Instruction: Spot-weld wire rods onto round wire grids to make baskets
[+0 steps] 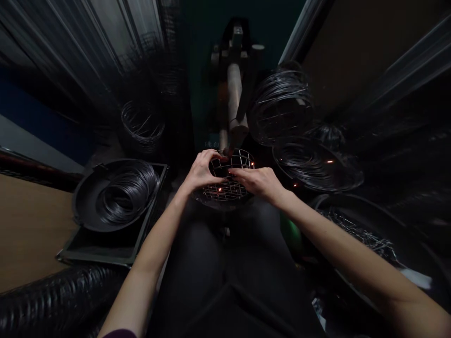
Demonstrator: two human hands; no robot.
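A round wire basket [241, 158] of crossed metal rods sits in front of me, under the electrodes of a spot welder [235, 98]. My left hand [203, 171] curls around the basket's left side, fingers at the far rim near the electrode tip and thumb at the near side. From the right, my right hand [259, 182] reaches in with its fingers pressed together at the basket's wires; what lies between its fingertips is too dark to make out. Orange sparks glow on and around the basket.
At left, a black basin [82, 206] holds coiled wire rings [128, 192] on a metal-framed stand [98, 253]. At right are stacked wire rings [282, 94], a tray of rings [301, 162] and a basin with short wire pieces [359, 234]. Sparks fly over the right-hand tray.
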